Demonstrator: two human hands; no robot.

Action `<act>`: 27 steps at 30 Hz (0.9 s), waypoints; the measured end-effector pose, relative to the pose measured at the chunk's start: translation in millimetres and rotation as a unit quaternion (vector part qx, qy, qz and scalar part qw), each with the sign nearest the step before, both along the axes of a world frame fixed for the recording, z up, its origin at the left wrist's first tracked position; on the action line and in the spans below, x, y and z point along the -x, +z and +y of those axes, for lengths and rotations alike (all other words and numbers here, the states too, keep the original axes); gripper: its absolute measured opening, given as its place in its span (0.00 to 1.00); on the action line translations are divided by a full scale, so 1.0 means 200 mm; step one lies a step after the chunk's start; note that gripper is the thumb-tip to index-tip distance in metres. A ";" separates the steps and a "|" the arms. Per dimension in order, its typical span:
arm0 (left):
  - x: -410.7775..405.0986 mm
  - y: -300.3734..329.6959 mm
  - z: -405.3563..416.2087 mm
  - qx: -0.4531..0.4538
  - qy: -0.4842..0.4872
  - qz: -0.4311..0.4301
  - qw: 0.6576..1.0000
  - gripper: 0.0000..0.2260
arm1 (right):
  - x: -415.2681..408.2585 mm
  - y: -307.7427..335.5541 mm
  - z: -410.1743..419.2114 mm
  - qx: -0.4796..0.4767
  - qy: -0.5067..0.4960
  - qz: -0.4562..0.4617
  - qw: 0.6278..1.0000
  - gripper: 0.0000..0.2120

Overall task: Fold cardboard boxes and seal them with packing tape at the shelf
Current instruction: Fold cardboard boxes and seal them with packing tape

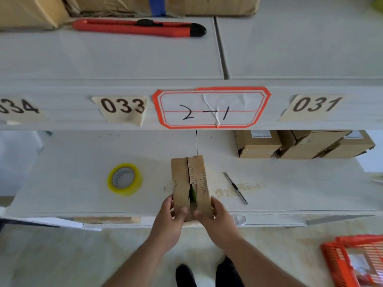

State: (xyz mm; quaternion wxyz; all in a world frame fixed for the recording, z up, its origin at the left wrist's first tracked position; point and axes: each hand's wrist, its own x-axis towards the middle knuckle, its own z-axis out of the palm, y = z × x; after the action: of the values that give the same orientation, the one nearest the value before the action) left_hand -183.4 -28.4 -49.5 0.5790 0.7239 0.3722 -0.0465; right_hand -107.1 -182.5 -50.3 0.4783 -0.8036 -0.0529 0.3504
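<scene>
Narrow brown corrugated cardboard box (189,181) upright at the front edge of the smooth white shelf (83,162), flaps meeting along a ragged centre seam with something green in the gap. Left hand (170,218) and right hand (215,216) clamped on its near end, thumbs pressing the flaps. Glossy yellow tape roll (125,179) lying left; slim metal knife (235,188) right.
</scene>
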 end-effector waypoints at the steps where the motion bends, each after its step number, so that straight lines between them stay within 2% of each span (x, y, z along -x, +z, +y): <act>1: 0.00 0.00 -0.01 0.007 -0.006 -0.006 1.000 0.21 | 0.00 -0.01 0.00 -0.021 0.007 0.026 0.999 0.15; 3: 0.00 0.02 -0.02 0.024 -0.011 -0.009 1.000 0.20 | 0.01 0.00 -0.02 -0.031 0.013 -0.002 0.999 0.15; 5: -0.02 0.00 0.00 0.090 0.016 -0.030 0.995 0.16 | 0.03 0.01 -0.05 0.017 0.030 -0.090 0.995 0.28; 7: -0.04 0.01 0.01 0.190 0.050 -0.060 0.979 0.15 | 0.05 0.06 -0.06 0.110 0.072 -0.197 0.971 0.37; 10: -0.08 0.00 0.01 0.290 0.092 -0.060 0.951 0.18 | 0.10 0.15 -0.03 0.188 0.149 -0.368 0.898 0.35; 12: -0.07 -0.06 0.01 0.312 0.111 -0.022 0.943 0.19 | 0.13 0.11 0.01 0.214 0.198 -0.405 0.867 0.29; 16: -0.01 -0.18 0.11 0.358 0.221 0.022 0.907 0.13 | 0.15 0.01 0.11 0.275 0.255 -0.341 0.862 0.29; 18: 0.00 -0.19 0.13 0.268 0.217 0.047 0.938 0.15 | 0.13 0.00 0.12 0.279 0.296 -0.322 0.855 0.32; 20: -0.01 -0.18 0.10 0.097 0.152 0.059 0.982 0.20 | 0.10 0.01 0.11 0.251 0.309 -0.304 0.866 0.31; 21: -0.02 -0.17 0.09 0.030 0.108 0.047 0.993 0.25 | 0.08 0.02 0.10 0.226 0.285 -0.312 0.878 0.30; 22: -0.02 -0.15 0.06 0.007 0.064 0.030 0.997 0.29 | 0.06 0.03 0.08 0.200 0.243 -0.314 0.896 0.28; 23: -0.03 -0.15 0.04 0.004 0.027 0.020 0.999 0.29 | 0.04 0.04 0.05 0.187 0.182 -0.316 0.912 0.29; 24: -0.04 -0.15 0.02 0.008 0.001 0.014 1.000 0.25 | 0.00 0.02 0.02 0.190 0.113 -0.307 0.926 0.31; 25: -0.05 -0.15 0.00 0.011 -0.020 0.015 1.000 0.20 | -0.03 0.00 -0.01 0.198 0.050 -0.271 0.941 0.34; 27: -0.06 -0.17 -0.02 0.017 -0.030 0.013 0.999 0.18 | -0.11 -0.06 -0.09 0.184 -0.022 -0.132 0.974 0.38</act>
State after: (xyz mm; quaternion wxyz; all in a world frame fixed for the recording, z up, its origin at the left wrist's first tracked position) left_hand -172.4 -31.9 -84.3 0.5848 0.7241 0.3569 -0.0793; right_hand -85.1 -199.9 -62.4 0.3184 -0.9179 -0.0327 0.2347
